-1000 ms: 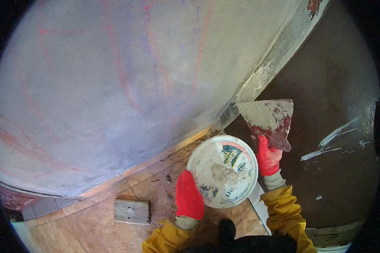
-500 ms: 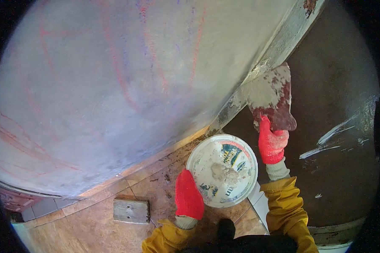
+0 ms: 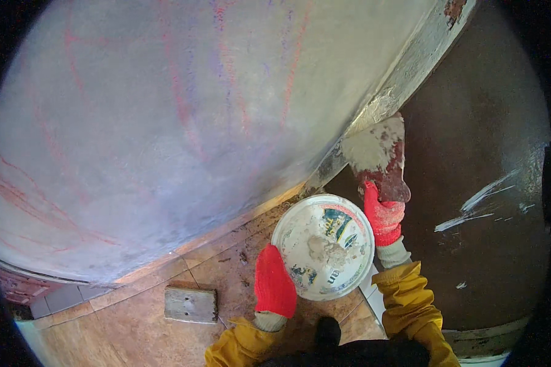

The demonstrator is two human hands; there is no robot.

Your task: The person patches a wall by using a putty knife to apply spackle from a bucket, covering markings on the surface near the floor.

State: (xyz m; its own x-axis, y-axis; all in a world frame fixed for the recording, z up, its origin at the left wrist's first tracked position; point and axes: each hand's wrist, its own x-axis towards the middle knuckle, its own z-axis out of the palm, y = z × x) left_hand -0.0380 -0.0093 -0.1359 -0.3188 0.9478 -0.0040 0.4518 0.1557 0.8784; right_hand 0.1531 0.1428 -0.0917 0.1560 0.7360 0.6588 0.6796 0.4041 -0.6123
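My right hand (image 3: 384, 215), in a red glove, is closed around the near end of a dark red scraper (image 3: 395, 182). Wet grey plaster (image 3: 368, 148) coats much of its blade, whose far left edge lies against the narrow edge strip (image 3: 389, 101) between the pale wall and the brown surface. My left hand (image 3: 275, 282), also red-gloved, grips a round white bucket lid (image 3: 291, 229) by its left rim. A small heap of plaster (image 3: 327, 251) sits in the middle of the lid. The left fingers under the lid are hidden.
A pale wall (image 3: 128, 140) with red and blue streaks fills the left. To the right stretches a dark brown surface (image 3: 483, 257) with white scuffs. On the tan tiled floor (image 3: 122, 324) lies a small worn wooden block (image 3: 190, 304). A dark shoe tip (image 3: 328, 331) shows below the lid.
My right hand has drawn the scraper down and to the left along the edge strip, closer to the lid. The left hand and lid have barely moved.
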